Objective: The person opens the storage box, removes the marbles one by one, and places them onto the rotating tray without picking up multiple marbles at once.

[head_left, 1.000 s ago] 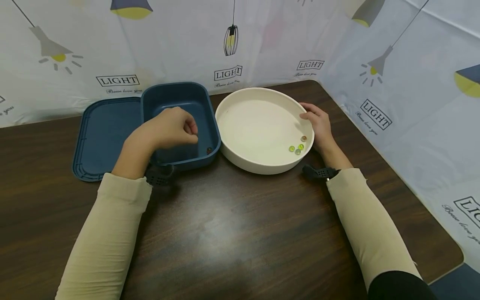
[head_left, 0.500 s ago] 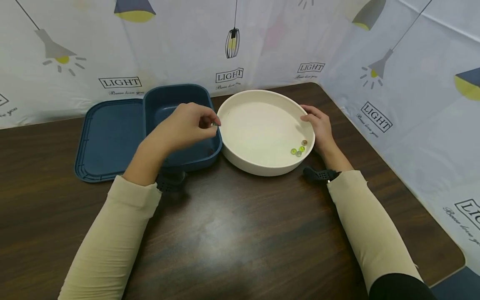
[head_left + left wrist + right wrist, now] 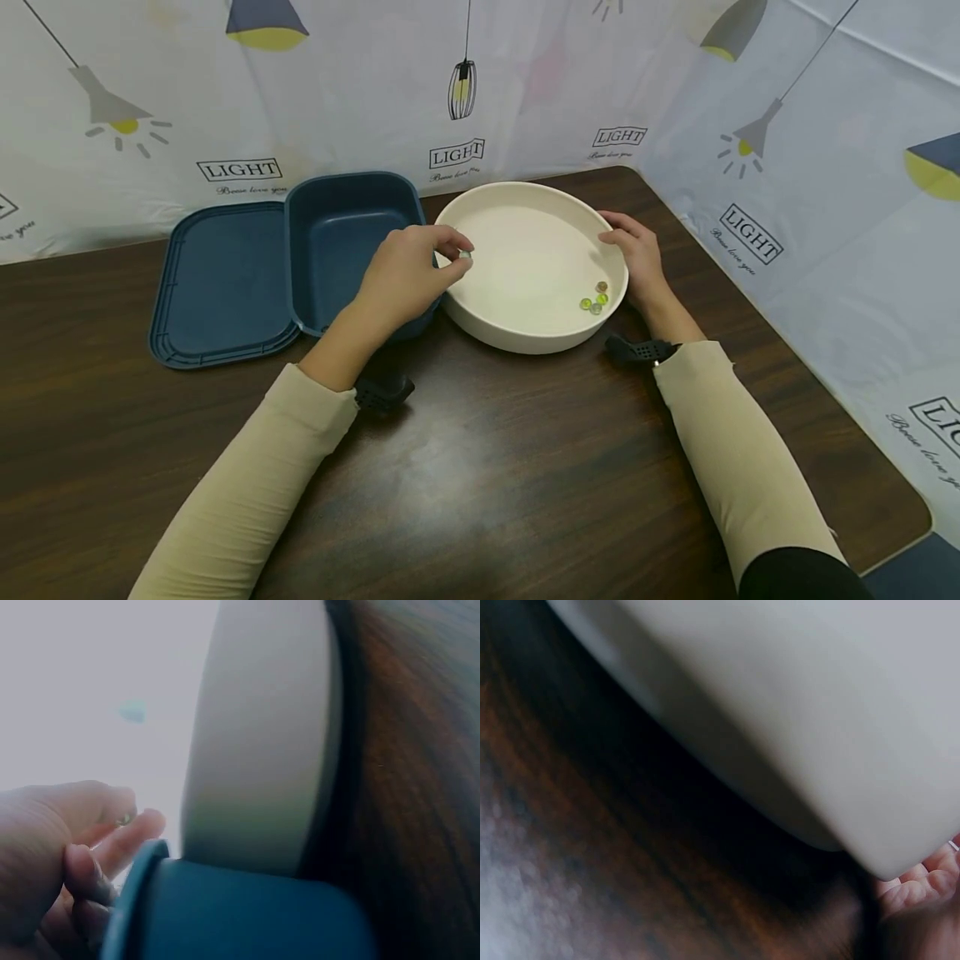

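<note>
the left hand (image 3: pixel 408 271) has just come across from the blue box (image 3: pixel 356 196) and its fingertips are now over the left part of the white bowl (image 3: pixel 517 337). thumb and fingers pinch one pale marble (image 3: pixel 466 254) (a small glint, easy to miss), so this one seems carried most of the way across but not let go. the right hand (image 3: pixel 637 254) has stayed where it was, gripping the bowl's right rim, which probably keeps the bowl steady. the four marbles (image 3: pixel 602 298) lie as they did a second ago, grouped inside the bowl near that hand. the lid (image 3: pixel 225 275) lies flat on the table (image 3: pixel 480 500) at the box's left.

the near right part of the box is now behind the left hand and forearm, so i cannot tell whether anything lies in that corner. i also cannot tell whether the left hand touches either rim. the left wrist view is washed out over the bowl, with a blurred greenish patch i cannot name; the right wrist view shows mostly the bowl's side, with only a few fingertips past its edge and the thumb's hold out of sight.
</note>
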`<state>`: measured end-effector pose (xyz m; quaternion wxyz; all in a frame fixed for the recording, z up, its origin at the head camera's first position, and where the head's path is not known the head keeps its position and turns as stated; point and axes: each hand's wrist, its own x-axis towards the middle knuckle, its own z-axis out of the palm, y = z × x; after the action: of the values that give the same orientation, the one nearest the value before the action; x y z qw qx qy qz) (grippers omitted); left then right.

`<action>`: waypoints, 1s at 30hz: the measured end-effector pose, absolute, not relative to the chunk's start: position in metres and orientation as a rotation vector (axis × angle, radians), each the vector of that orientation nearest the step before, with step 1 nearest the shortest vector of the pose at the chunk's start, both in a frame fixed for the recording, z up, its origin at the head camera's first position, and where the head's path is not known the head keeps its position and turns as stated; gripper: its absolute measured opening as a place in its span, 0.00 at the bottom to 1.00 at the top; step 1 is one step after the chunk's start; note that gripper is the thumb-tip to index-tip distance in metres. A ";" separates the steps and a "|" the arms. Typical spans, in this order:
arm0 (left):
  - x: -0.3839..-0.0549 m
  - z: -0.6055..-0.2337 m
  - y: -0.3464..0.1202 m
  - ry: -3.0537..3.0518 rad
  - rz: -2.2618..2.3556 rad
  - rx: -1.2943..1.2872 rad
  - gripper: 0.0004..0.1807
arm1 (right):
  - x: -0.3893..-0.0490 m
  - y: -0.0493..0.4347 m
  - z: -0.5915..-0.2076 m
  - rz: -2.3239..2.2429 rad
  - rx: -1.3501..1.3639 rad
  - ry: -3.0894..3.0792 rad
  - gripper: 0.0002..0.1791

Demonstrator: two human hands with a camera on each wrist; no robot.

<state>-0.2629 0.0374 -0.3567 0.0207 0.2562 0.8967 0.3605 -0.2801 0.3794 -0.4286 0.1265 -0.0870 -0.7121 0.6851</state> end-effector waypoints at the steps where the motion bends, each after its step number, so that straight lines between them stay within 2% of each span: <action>1: -0.263 -0.358 0.038 2.780 1.117 0.790 0.13 | -0.280 0.379 -0.429 2.007 -0.252 -2.062 0.22; 9: -0.263 -0.368 0.041 2.778 1.048 0.737 0.12 | -0.282 0.377 -0.428 1.971 -0.253 -2.087 0.22; 17: -0.264 -0.373 0.047 2.846 0.790 0.757 0.11 | -0.280 0.377 -0.427 1.959 -0.265 -2.094 0.22; 30: -0.262 -0.373 0.051 2.825 0.729 0.767 0.11 | -0.277 0.377 -0.425 1.951 -0.294 -2.098 0.23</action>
<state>-0.2620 0.0511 -0.3731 0.0623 0.2536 0.9346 0.2413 -0.2766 0.3768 -0.4253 0.1306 -0.1011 -0.7222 0.6716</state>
